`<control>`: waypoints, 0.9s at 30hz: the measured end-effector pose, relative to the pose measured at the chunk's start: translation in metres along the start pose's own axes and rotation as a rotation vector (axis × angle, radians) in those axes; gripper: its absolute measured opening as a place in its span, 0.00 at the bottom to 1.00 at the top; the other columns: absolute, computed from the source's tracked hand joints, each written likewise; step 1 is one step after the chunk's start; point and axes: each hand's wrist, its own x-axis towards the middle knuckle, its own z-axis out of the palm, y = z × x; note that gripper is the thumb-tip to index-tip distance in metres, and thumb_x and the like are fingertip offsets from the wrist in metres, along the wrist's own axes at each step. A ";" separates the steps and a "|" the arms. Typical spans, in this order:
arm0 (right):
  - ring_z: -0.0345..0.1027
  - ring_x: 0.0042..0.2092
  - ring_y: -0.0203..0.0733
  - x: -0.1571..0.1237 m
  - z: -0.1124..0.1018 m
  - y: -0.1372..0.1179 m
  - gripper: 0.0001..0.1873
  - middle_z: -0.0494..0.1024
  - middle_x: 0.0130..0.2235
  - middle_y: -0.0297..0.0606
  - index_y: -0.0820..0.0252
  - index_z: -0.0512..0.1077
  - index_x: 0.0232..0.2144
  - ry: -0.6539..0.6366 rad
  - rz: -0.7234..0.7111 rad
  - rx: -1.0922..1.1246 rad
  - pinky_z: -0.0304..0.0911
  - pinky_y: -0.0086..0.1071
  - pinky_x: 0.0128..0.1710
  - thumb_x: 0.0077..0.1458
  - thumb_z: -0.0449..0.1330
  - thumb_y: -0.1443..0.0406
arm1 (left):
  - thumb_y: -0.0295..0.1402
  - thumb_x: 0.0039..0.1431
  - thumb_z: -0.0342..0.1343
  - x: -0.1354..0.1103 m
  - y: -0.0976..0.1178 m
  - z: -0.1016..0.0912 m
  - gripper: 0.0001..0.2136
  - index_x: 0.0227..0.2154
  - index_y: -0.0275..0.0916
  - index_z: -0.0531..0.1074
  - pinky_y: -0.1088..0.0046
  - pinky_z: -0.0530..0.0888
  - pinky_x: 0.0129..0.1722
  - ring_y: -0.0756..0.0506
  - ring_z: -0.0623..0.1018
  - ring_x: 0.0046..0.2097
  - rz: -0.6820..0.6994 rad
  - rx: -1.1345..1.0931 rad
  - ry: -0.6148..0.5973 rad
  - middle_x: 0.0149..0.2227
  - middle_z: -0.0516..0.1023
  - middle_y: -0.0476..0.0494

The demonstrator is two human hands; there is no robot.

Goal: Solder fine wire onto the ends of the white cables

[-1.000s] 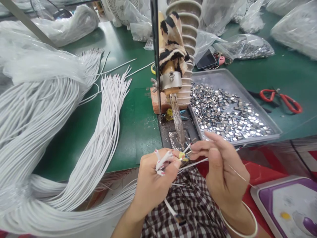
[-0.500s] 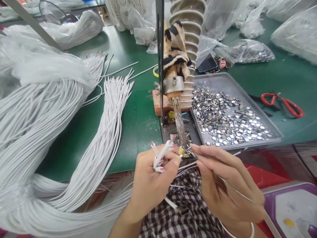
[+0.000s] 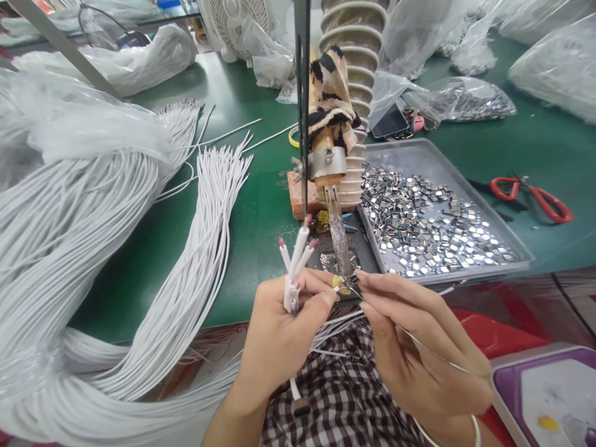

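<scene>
My left hand (image 3: 279, 335) is closed around several white cables (image 3: 298, 257), their stripped reddish ends pointing up. One cable end is pinched between its thumb and forefinger near the tip of a fixed soldering iron (image 3: 338, 233). My right hand (image 3: 423, 335) grips a thin solder wire (image 3: 435, 355) that runs across the palm toward that tip. A small metal connector shell (image 3: 354, 279) is at its fingertips, close to the iron. Whether the solder touches the cable end is too small to tell. A black-ended cable plug (image 3: 302, 407) hangs below my left hand.
A clear tray (image 3: 470, 194) with many metal shells stands right of the iron. Red-handled pliers (image 3: 549, 203) lie beyond it. Bundles of white cables (image 3: 209, 230) cover the left side. A ribbed duct (image 3: 356, 43) and a brick (image 3: 300, 197) stand behind the iron.
The cable ends in my left hand have swung more upright, and the hanging plug has moved left. My right fingertips have shifted slightly left, closer to the left hand.
</scene>
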 end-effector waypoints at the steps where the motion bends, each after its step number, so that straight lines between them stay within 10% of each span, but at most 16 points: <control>1: 0.77 0.49 0.38 0.001 0.000 -0.001 0.16 0.81 0.48 0.43 0.63 0.75 0.44 0.000 -0.005 -0.010 0.74 0.28 0.55 0.54 0.63 0.79 | 0.24 0.53 0.56 0.001 0.000 0.000 0.10 0.18 0.39 0.72 0.77 0.61 0.18 0.56 0.60 0.18 -0.011 -0.023 -0.001 0.29 0.82 0.51; 7: 0.77 0.49 0.36 0.002 -0.002 -0.003 0.15 0.80 0.48 0.43 0.65 0.76 0.43 -0.011 -0.011 -0.020 0.73 0.25 0.56 0.54 0.63 0.79 | 0.25 0.55 0.57 -0.002 -0.004 -0.001 0.09 0.21 0.39 0.74 0.77 0.54 0.15 0.57 0.54 0.17 -0.047 -0.114 -0.016 0.31 0.83 0.51; 13: 0.77 0.48 0.36 0.000 -0.001 -0.003 0.12 0.81 0.46 0.45 0.66 0.75 0.40 -0.011 -0.003 0.024 0.75 0.26 0.53 0.54 0.62 0.79 | 0.23 0.54 0.56 -0.007 -0.004 0.001 0.10 0.20 0.38 0.73 0.79 0.67 0.24 0.52 0.72 0.27 -0.041 -0.045 -0.022 0.30 0.83 0.48; 20: 0.77 0.48 0.37 -0.003 0.000 0.001 0.12 0.80 0.46 0.45 0.66 0.76 0.40 0.023 -0.012 0.013 0.74 0.27 0.52 0.54 0.63 0.80 | 0.23 0.55 0.55 -0.006 -0.005 0.003 0.09 0.20 0.37 0.71 0.81 0.59 0.19 0.57 0.62 0.20 -0.080 -0.084 -0.039 0.31 0.83 0.49; 27: 0.74 0.36 0.33 -0.002 0.002 0.002 0.16 0.79 0.34 0.32 0.57 0.73 0.45 -0.014 0.279 0.111 0.73 0.29 0.41 0.61 0.53 0.78 | 0.24 0.59 0.56 -0.010 -0.010 0.004 0.09 0.24 0.38 0.73 0.76 0.70 0.32 0.50 0.76 0.32 0.016 0.048 -0.075 0.33 0.83 0.48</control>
